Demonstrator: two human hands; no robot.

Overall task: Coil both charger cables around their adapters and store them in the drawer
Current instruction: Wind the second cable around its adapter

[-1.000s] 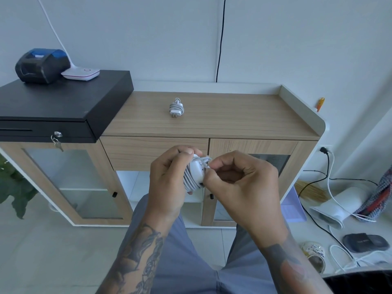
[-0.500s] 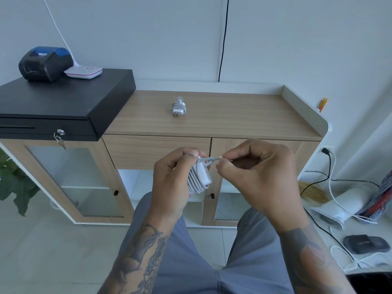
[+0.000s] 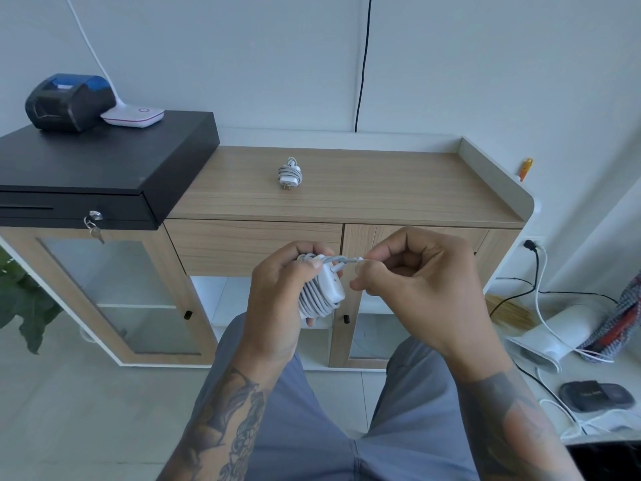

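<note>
forearms: bare, no sleeves, dark tattoos on both
left hand (image 3: 277, 300): no rings
right hand (image 3: 419, 286): no rings
legs: grey-blue trousers (image 3: 312, 428)

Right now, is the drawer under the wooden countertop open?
No, the drawer sits flush and closed below the countertop, where one coiled charger lies.

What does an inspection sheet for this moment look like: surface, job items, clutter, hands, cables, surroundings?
Surface: wooden cabinet top, drawer closed.
Job's things: coiled charger lies on the top; second charger nearly wound, in hand.
Clutter: black cash box carrying a printer and a white device.
Hands: left hand grips the second charger; right hand pinches its cable end.
Cables: black wall cable; loose leads on the floor at right.
Surroundings: plant, slipper.
</note>
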